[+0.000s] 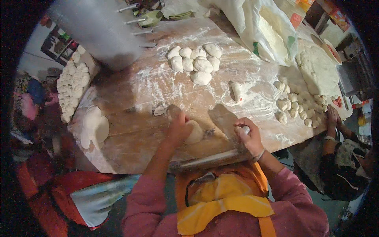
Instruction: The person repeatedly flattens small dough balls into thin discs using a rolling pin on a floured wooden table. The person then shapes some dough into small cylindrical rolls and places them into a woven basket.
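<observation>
My left hand (178, 129) is low over the wooden table with its fingers curled on the left edge of a flattened dough round (194, 133). The fingers hide that edge. To its right, my right hand (249, 135) is closed around a small pale object (245, 129), mostly covered by the fingers; I cannot tell what it is. A rolling pin (211, 159) lies along the near table edge, below both hands. A small scrap (209, 132) sits beside the dough round. Beyond the hands lies a short dough roll (236, 91) with a reddish end.
Several dough balls (202, 65) sit on the floured table (133, 124). Flat dough rounds (94, 127) overlap at left, near shaped pieces (72, 89). A large metal vessel (100, 29) stands behind. At right are cut dough pieces (299, 106), a dough mass (318, 68), a flour bag (272, 32) and another person's hands (333, 117).
</observation>
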`<action>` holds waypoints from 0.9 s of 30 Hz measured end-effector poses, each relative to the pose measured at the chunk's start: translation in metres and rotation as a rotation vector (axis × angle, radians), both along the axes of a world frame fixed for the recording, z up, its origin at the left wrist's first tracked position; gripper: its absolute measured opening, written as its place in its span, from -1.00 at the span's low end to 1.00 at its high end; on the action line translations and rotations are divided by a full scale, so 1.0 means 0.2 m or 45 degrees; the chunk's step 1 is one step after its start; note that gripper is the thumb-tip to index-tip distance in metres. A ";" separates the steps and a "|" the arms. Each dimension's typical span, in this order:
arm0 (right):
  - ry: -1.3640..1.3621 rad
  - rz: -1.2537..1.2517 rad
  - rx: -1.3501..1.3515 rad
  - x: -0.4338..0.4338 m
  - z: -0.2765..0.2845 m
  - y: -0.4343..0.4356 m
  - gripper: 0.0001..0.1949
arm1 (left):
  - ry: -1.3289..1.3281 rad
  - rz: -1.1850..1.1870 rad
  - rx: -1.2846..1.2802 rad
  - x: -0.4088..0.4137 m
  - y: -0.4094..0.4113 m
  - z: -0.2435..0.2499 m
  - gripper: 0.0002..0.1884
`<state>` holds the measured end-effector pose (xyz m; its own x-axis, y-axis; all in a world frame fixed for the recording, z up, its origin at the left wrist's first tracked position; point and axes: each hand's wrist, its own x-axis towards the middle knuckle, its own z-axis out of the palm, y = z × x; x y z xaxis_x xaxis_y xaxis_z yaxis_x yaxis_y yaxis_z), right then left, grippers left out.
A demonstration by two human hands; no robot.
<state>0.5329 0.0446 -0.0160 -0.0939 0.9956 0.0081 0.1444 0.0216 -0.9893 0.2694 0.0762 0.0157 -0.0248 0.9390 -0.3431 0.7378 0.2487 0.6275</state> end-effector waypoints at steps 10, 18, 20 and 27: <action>-0.711 0.206 0.299 -0.64 0.11 0.70 -0.64 | -0.205 -0.053 0.086 0.00 0.06 -0.09 -0.67; -0.357 0.015 -0.110 -0.14 0.01 0.22 -0.63 | 0.109 -0.141 0.142 -0.03 0.00 -0.23 -0.67; -0.281 -0.004 0.067 -0.11 -0.03 0.21 -0.70 | -0.298 -0.046 -0.030 -0.02 -0.09 -0.16 -0.71; -0.716 0.230 0.356 -0.67 0.10 0.71 -0.58 | -0.381 0.013 0.022 -0.02 -0.02 -0.06 -0.71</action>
<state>0.3985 0.1872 0.0040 -0.3248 0.9313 0.1650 0.6083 0.3393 -0.7176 0.2645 0.0722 0.0029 0.0661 0.9449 -0.3207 0.5168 0.2426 0.8211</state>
